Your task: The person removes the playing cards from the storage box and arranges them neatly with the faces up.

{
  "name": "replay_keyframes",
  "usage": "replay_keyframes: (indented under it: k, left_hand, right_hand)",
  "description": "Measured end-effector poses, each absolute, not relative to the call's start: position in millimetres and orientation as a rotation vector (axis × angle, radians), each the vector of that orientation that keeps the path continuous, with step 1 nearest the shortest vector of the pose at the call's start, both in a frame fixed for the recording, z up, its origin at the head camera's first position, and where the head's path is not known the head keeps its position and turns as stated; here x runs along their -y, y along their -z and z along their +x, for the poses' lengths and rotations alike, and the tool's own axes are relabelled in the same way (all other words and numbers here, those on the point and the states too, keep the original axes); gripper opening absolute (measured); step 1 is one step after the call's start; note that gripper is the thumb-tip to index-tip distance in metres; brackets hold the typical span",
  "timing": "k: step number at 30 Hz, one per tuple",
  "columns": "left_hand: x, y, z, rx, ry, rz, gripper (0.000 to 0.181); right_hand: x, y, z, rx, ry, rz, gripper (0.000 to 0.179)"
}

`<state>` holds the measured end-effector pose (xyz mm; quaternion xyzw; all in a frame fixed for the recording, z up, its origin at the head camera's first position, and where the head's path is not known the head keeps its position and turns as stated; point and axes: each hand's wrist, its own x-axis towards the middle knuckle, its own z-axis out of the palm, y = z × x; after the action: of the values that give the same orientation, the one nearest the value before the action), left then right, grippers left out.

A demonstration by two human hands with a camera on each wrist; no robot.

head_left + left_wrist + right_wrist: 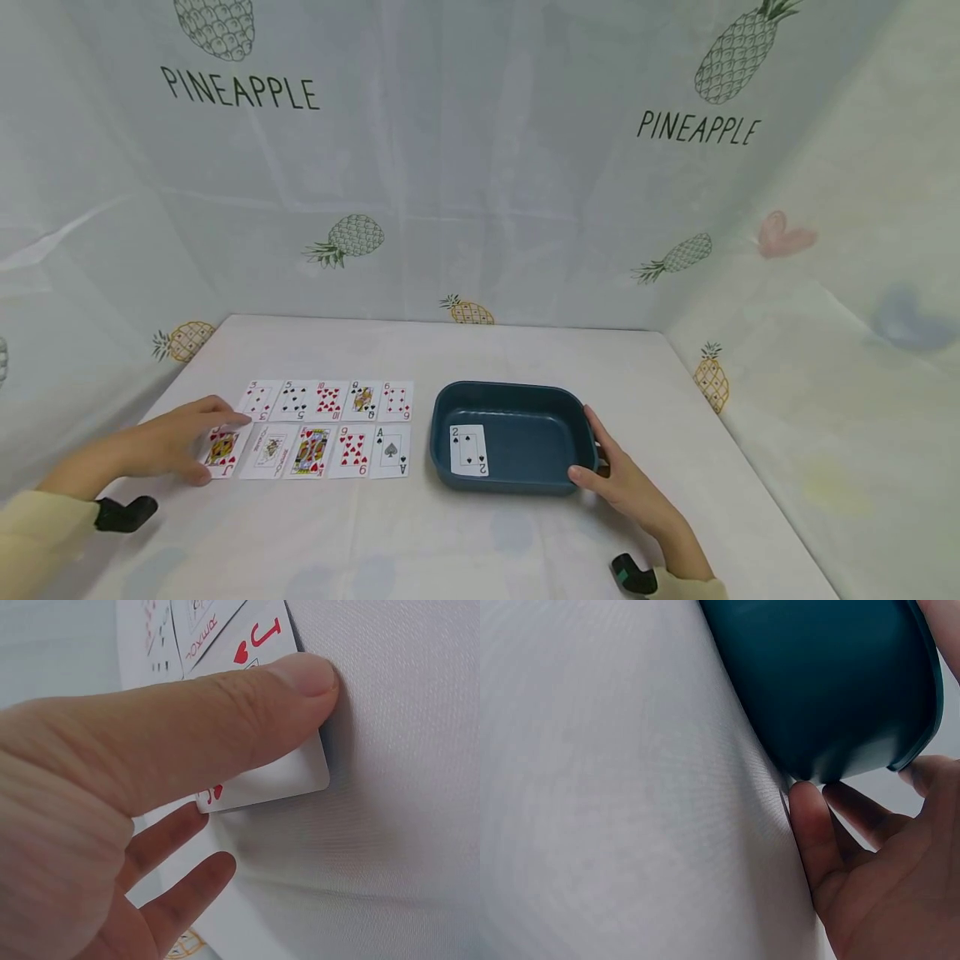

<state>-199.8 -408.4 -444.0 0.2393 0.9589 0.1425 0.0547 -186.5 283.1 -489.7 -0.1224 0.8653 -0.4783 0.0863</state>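
Note:
At the left end of the near row of cards, my left hand [159, 443] pinches the jack of hearts card [222, 448]. In the left wrist view the thumb [247, 712] lies across the face of the jack, with a fingertip at its far short edge. My right hand [632, 490] holds the right end of a dark blue rectangular dish [525, 483], thumb at the near right corner and a finger along the right side. Inside the dish, at its left, a two of spades card [468, 451] lies face up. Beside the jack is a joker card [267, 451].
Two rows of face-up cards lie left of the dish, among them a king of hearts [311, 452], an ace of spades [390, 452] and a queen [362, 402]. A white cloth covers the table [450, 550]; pineapple-print curtains [480, 167] stand behind and at both sides.

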Motion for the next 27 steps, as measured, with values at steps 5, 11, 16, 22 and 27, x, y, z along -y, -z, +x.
replay_keyframes:
  k: [5, 11, 16, 22, 27]
  left_hand:
    - [408.2, 445.1, -200.0, -2.913, -0.444, 0.785, 0.083]
    - [405.3, 444.5, -200.4, -2.911, -0.411, 0.819, 0.083]
    - [402.4, 443.9, -201.3, -2.893, -0.389, 0.785, 0.083]
    - [400.7, 441.5, -202.4, -2.922, -0.344, 0.802, 0.086]
    - [396.6, 438.1, -206.5, -3.001, -0.338, 0.908, 0.086]
  right_hand:
    - [-282.7, 489.2, -186.0, -2.588, 1.42, -0.376, 0.1]
    - [-282.2, 488.8, -185.8, -2.574, 1.44, -0.37, 0.1]
    - [-282.3, 489.3, -185.5, -2.558, 1.452, -0.366, 0.1]
    - [-282.1, 489.6, -185.4, -2.561, 1.452, -0.364, 0.1]
    - [-281.7, 489.3, -186.9, -2.568, 1.446, -0.358, 0.099]
